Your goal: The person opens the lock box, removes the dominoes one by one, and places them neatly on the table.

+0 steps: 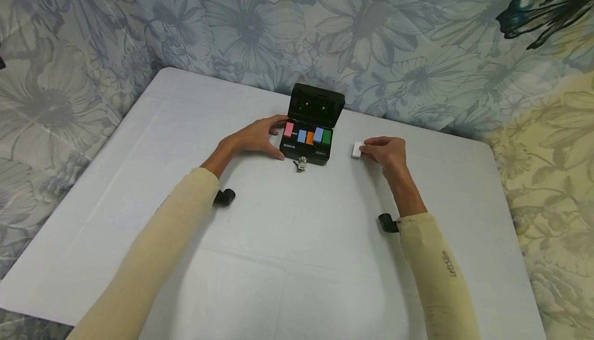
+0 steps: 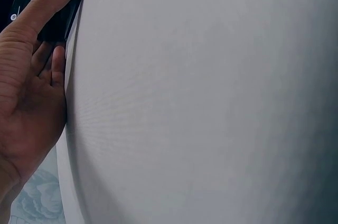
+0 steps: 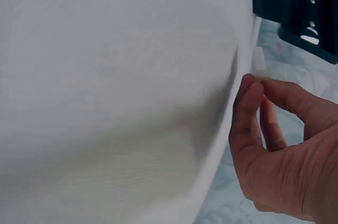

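Note:
A small black lock box (image 1: 306, 155) stands with its lid (image 1: 315, 105) raised. Inside lie several coloured blocks, among them a pink block (image 1: 289, 129), an orange block (image 1: 310, 138) and a green block (image 1: 327, 137). My left hand (image 1: 255, 134) holds the box at its left side, thumb by the front corner and fingers toward the hinge. To the right of the box, my right hand (image 1: 385, 151) pinches a small white block (image 1: 357, 149) between thumb and fingertips. The same white block (image 3: 258, 61) shows above the fingertips in the right wrist view.
Keys (image 1: 300, 164) hang at the front of the box. The box stands near the back edge of a white-covered table (image 1: 278, 257), with a flowered cloth (image 1: 250, 25) behind it. Dark wrist cameras stick out inward from both sleeves.

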